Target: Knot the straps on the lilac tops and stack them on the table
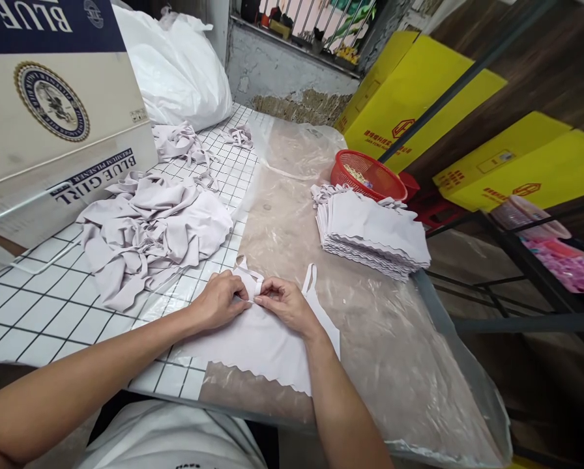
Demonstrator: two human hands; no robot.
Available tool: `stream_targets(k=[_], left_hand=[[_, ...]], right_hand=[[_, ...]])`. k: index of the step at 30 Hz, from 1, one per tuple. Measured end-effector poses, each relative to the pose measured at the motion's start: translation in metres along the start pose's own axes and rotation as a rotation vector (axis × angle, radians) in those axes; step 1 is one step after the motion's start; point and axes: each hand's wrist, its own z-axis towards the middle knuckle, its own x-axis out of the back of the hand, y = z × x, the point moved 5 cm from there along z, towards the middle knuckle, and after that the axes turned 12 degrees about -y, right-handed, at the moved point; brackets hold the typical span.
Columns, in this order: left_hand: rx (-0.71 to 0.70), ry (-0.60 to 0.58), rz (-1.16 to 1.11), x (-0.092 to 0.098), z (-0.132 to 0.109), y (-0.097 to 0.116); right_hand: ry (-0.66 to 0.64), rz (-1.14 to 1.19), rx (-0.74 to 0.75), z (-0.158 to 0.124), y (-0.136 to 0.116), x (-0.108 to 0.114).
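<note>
A pale lilac camisole top (267,345) with a scalloped hem lies flat on the table in front of me, its straps pointing away. My left hand (222,298) pinches the fabric near the base of its left strap. Close beside it, my right hand (286,303) pinches the same strap area between thumb and fingers. The fingertips of both hands almost meet there. What exactly sits between them is too small to make out. The other strap (310,279) stands as a loose loop right of my right hand.
Left is a crumpled heap of similar garments (160,221), beside a large carton (62,111). A white plastic bag (175,65) stands behind. To the right are a neat garment stack (375,234) and a red basket (367,174). Yellow boxes (419,91) and a metal rack (526,324) flank the table.
</note>
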Motion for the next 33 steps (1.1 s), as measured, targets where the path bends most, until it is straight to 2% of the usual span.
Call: stream_targets(k=[8,19,33], left_hand=[[0.028,-0.037,-0.012,0.002,0.0,0.002],[0.026,-0.048,-0.005,0.001,0.0,-0.001],[0.042,-0.053,-0.036,0.0,0.0,-0.002]], right_hand=[[0.068,-0.037,0.038,0.0,-0.003,0.0],[-0.009,-0.036,0.083,-0.003,-0.006,0.0],[0.013,-0.116,0.124,-0.005,-0.011,0.001]])
